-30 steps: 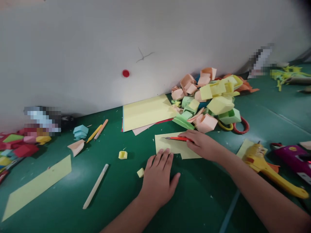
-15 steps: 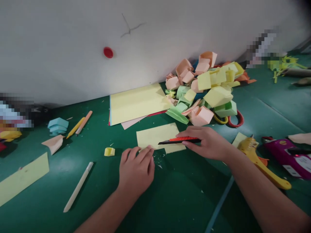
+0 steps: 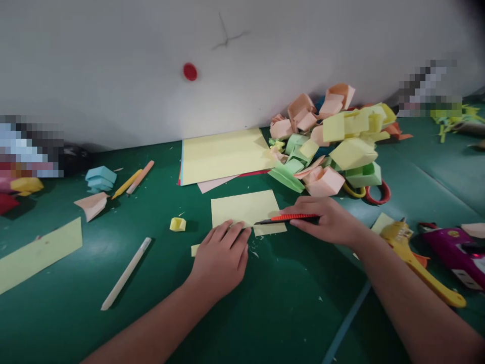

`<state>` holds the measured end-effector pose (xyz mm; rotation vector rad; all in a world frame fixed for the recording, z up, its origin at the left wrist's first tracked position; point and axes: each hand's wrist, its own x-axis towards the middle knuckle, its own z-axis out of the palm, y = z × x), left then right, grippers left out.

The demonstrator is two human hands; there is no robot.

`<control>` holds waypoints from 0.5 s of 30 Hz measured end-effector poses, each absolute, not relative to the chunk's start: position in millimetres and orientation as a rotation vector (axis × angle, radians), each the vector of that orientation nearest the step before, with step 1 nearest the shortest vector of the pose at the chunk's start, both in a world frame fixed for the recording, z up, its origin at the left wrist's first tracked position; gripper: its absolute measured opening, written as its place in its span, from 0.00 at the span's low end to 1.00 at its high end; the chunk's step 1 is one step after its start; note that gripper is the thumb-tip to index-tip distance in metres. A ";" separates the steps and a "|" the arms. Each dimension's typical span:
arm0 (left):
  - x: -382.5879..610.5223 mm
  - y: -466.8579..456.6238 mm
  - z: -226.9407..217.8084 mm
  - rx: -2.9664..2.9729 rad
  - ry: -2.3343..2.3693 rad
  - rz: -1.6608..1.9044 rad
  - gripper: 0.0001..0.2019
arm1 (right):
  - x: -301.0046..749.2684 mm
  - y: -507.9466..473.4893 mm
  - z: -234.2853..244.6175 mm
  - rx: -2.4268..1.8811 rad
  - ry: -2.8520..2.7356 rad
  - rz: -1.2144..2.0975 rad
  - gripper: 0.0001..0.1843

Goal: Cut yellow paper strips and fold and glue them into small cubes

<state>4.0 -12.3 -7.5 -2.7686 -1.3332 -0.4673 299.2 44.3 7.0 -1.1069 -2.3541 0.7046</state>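
Covering the whole lower view, a green table (image 3: pixel 288 303) carries everything, with a white wall (image 3: pixel 113 76) rising behind it. Against that wall on the right sits a heap of folded paper pieces (image 3: pixel 333 146) in peach, yellow and green. Just left of the heap lies a stack of large sheets (image 3: pixel 223 154), a yellow one on top. A long pale-yellow strip (image 3: pixel 38 253) lies flat near the left edge.

Nearer than the stack, at the table's middle, lies a smaller yellow sheet (image 3: pixel 242 207), flat, with a step cut out of its lower right corner. The left hand (image 3: pixel 222 258) rests palm down, fingers together and stretched, fingertips pressing the sheet's near edge. The right hand (image 3: pixel 328 220) is closed around a red craft knife (image 3: pixel 290 218). The knife is held almost level, its dark tip pointing left and meeting the sheet at the stepped edge.

A yellow glue gun (image 3: pixel 413 258) lies just beside the right forearm. A white stick (image 3: pixel 126 274) lies left of the left arm, well apart from it. A small yellow folded cube (image 3: pixel 177 224) sits near the sheet's left edge.
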 end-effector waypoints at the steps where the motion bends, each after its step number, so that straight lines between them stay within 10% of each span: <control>1: 3.4 -12.4 -8.3 -2.769 -1.335 -0.476 0.19 | 299.6 44.1 6.8 -1.099 -2.360 0.715 0.19; 15: 4.4 -9.7 -5.5 -2.806 -1.406 -0.458 0.20 | 301.4 44.6 6.5 -1.132 -2.364 0.741 0.18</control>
